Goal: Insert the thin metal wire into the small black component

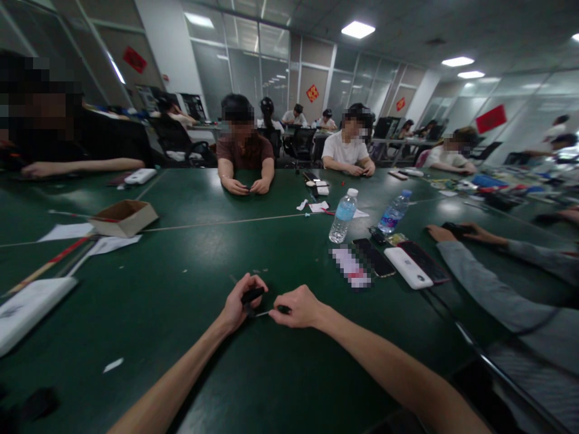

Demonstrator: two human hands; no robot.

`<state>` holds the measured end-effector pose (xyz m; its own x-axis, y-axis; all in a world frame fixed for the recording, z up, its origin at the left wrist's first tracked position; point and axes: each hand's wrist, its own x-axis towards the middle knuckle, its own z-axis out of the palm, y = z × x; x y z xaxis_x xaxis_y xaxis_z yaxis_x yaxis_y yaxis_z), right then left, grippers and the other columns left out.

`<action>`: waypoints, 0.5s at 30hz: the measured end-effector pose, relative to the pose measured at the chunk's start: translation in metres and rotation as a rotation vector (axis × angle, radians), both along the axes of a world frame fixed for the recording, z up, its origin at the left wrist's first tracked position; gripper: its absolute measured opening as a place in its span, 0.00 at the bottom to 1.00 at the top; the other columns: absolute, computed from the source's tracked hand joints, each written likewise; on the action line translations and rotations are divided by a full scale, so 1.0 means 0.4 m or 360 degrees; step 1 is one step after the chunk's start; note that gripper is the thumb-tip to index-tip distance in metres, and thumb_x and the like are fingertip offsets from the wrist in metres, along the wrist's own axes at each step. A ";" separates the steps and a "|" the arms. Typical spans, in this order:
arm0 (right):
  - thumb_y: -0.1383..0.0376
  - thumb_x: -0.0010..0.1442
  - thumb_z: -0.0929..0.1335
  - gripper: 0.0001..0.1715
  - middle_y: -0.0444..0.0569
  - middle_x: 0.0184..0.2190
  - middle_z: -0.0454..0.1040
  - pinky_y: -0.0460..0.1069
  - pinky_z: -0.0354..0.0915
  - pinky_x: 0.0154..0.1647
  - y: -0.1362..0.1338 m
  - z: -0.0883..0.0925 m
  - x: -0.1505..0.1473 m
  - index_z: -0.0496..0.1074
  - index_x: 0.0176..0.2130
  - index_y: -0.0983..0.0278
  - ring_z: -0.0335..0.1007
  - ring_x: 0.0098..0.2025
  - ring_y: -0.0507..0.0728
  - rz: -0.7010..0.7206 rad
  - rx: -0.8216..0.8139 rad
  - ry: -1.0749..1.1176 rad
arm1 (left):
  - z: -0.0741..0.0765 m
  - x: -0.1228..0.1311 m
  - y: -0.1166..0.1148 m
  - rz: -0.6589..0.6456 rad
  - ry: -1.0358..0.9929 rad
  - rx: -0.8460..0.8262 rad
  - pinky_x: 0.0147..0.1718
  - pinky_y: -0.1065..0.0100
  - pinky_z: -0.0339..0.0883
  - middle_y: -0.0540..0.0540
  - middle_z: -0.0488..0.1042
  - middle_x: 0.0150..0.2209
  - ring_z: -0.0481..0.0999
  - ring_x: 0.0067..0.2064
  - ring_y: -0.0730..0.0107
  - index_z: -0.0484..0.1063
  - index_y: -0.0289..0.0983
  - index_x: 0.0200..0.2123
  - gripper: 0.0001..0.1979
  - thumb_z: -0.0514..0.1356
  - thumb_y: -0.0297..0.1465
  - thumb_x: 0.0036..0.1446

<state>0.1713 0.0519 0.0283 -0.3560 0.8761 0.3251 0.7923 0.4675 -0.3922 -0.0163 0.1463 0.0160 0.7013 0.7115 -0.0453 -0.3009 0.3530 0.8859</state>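
Observation:
Above the green table, my left hand is closed round a small black object, whose exact kind I cannot make out. My right hand grips a small screwdriver by its dark handle. Its thin metal shaft points left, toward the underside of the black object. Whether the tip touches it is too small to tell. Both hands are close together near the middle of the table, the fingers partly hiding what they hold.
Two water bottles stand beyond my right hand, near phones and a white power bank. An open cardboard box sits at the left. A co-worker's grey sleeve reaches in from the right. Other people sit opposite.

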 end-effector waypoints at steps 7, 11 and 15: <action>0.53 0.64 0.63 0.18 0.42 0.23 0.73 0.43 0.57 0.30 0.001 -0.009 -0.004 0.73 0.33 0.62 0.69 0.26 0.50 -0.0047 0.0010 0.0048 | 0.007 -0.002 -0.001 -0.0030 -0.0087 -0.0064 0.21 0.72 0.50 0.54 0.56 0.16 0.55 0.19 0.76 0.70 0.33 0.31 0.24 0.48 0.47 0.64; 0.54 0.65 0.62 0.18 0.44 0.25 0.74 0.44 0.57 0.30 0.004 -0.011 -0.003 0.73 0.34 0.63 0.69 0.26 0.50 -0.0169 0.0029 0.0091 | 0.012 -0.004 -0.001 0.0019 -0.0052 -0.0051 0.20 0.72 0.49 0.52 0.58 0.17 0.57 0.19 0.76 0.70 0.33 0.30 0.24 0.48 0.47 0.63; 0.55 0.66 0.62 0.18 0.45 0.26 0.74 0.44 0.57 0.30 0.008 -0.008 -0.006 0.74 0.35 0.64 0.68 0.26 0.50 -0.0303 0.0027 0.0137 | 0.009 -0.004 -0.001 0.0047 0.0014 -0.0029 0.18 0.73 0.45 0.50 0.63 0.20 0.57 0.19 0.77 0.70 0.34 0.30 0.23 0.48 0.47 0.63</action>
<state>0.1689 0.0550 0.0251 -0.1546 0.9190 0.3628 0.8309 0.3196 -0.4555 -0.0178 0.1458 0.0195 0.6797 0.7307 -0.0646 -0.3036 0.3604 0.8820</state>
